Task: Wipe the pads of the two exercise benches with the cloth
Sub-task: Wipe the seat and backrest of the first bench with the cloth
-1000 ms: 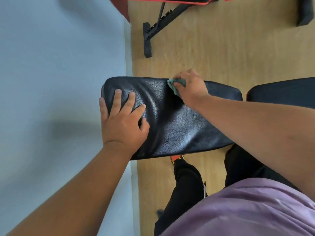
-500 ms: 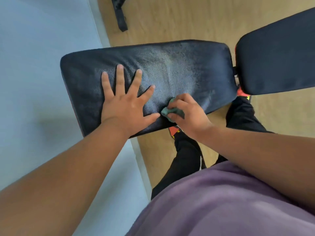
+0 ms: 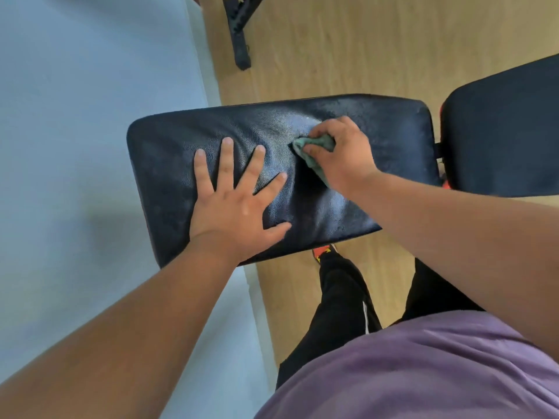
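Since half a second ago, the right hand (image 3: 341, 152) has carried the cloth (image 3: 316, 146) up from the near edge of the pad (image 3: 378, 137) to its middle, while the left hand (image 3: 233, 204) has stayed planted in the same spot.

That right hand has its fingers curled round the bunched green cloth and presses it onto the black pad, just beside the left hand's outermost fingertip. The left hand lies flat with fingers straight and spread, palm down on the pad's left half, holding nothing.

Counted: one cloth, two hands, and two black pads in view, the one being wiped and a second pad (image 3: 508, 128) at the right, set apart from the first by a narrow gap where a bit of red frame (image 3: 444, 116) shows. One black bench foot (image 3: 240, 40) from another piece of equipment lies on the wooden floor (image 3: 363, 49) near the top. A pale blue wall (image 3: 90, 116) runs along the left.

Below the pad are the person's black trousers (image 3: 341, 303) with one white stripe, a purple shirt (image 3: 423, 367), and one orange-and-black shoe (image 3: 323, 252). No brand, label or writing can be read anywhere.
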